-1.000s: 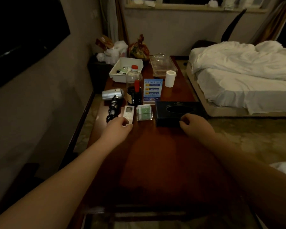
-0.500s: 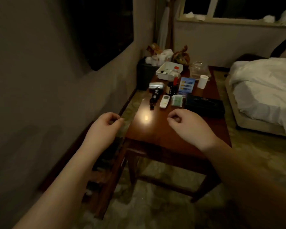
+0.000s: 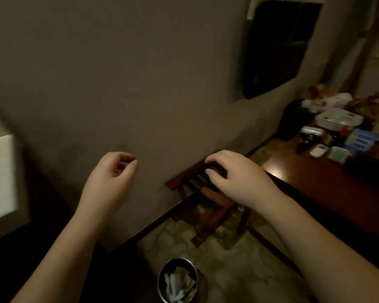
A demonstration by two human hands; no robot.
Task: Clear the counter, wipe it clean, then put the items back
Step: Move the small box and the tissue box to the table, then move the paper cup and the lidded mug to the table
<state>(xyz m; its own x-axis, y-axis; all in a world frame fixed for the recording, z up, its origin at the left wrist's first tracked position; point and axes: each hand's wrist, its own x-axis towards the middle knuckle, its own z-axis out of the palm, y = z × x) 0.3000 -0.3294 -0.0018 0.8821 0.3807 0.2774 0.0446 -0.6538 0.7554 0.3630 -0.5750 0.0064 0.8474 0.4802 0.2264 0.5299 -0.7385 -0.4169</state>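
The frame is dim and blurred; the dark wooden surface (image 3: 311, 178) is cut off at the right edge, its clutter hard to tell apart: a white tray (image 3: 337, 118), a silver hair dryer (image 3: 311, 131), a blue card (image 3: 359, 139), a white remote (image 3: 318, 150); both hands hang apart from it, the left hand (image 3: 109, 182) and right hand (image 3: 234, 178) with fingers loosely curled, grasping nothing; a metal bin (image 3: 177, 279) stands on the floor.
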